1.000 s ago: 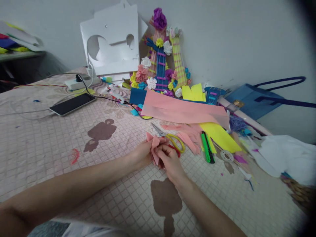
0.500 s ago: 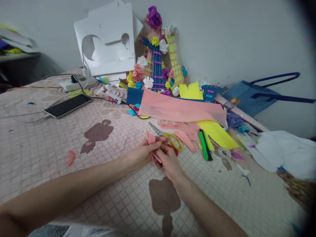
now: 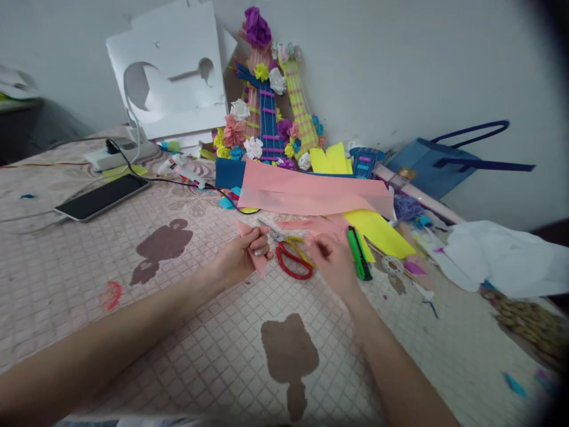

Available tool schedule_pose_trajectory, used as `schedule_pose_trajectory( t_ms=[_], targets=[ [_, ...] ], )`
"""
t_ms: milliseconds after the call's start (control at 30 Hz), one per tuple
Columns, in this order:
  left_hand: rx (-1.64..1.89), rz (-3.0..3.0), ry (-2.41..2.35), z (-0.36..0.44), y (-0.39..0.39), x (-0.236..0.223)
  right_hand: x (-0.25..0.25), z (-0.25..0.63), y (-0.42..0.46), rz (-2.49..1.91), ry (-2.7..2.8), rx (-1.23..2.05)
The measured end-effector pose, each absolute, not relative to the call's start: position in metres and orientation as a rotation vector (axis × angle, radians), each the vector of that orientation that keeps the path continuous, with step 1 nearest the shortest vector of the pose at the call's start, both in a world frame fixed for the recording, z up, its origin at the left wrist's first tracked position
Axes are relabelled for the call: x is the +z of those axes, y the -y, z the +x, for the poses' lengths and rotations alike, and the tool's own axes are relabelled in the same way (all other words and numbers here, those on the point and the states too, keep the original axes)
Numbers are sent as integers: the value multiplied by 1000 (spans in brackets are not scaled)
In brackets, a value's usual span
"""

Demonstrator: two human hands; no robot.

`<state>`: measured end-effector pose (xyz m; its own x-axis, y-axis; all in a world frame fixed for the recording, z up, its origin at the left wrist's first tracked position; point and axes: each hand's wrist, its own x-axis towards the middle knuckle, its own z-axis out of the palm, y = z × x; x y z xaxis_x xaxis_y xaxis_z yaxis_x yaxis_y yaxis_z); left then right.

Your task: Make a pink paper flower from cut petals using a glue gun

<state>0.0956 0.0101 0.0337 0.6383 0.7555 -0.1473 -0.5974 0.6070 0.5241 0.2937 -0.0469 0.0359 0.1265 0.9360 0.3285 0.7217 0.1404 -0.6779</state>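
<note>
My left hand (image 3: 242,255) is closed around a folded strip of pink paper (image 3: 259,264), whose ends stick out above and below the fingers. To the right of it lie scissors (image 3: 294,262) with one red and one yellow handle loop, their blades pointing up and left. My right hand (image 3: 331,261) is over the right side of the yellow loop, beside loose pink paper strips (image 3: 293,224). Its fingers are bent and blurred, so whether they grip anything is unclear. A green box cutter (image 3: 359,254) lies just right of this hand.
Behind the hands lies a large pink paper sheet (image 3: 306,190) with yellow paper (image 3: 382,231). Paper-flower decorated guitar shapes (image 3: 271,118) lean on the wall. A phone (image 3: 104,197), glue gun (image 3: 184,171) with cable, power strip (image 3: 113,153) and blue bag (image 3: 438,166) are around.
My hands have separated. The left moved left, keeping the folded pink strip, while the right let go of it and moved right to the scissors' handles. The view has shifted slightly.
</note>
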Motion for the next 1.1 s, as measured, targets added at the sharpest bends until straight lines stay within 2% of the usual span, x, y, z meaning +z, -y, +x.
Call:
schedule_pose_trajectory(
  t_ms=[67, 200, 867, 967, 1100],
  targets=[
    [752, 481, -381, 95, -10, 32, 36, 324, 41, -1798, 1608, 83],
    [649, 491, -371, 96, -8, 25, 22, 363, 34, -2109, 1686, -62],
    [506, 669, -564, 98, 0, 19, 14, 366, 27, -1925, 1655, 101],
    [501, 694, -566, 99, 0, 17, 25, 362, 29, -1784, 1558, 290],
    [537, 772, -615, 100, 4, 18, 32, 338, 34, -1454, 1274, 888]
  ],
)
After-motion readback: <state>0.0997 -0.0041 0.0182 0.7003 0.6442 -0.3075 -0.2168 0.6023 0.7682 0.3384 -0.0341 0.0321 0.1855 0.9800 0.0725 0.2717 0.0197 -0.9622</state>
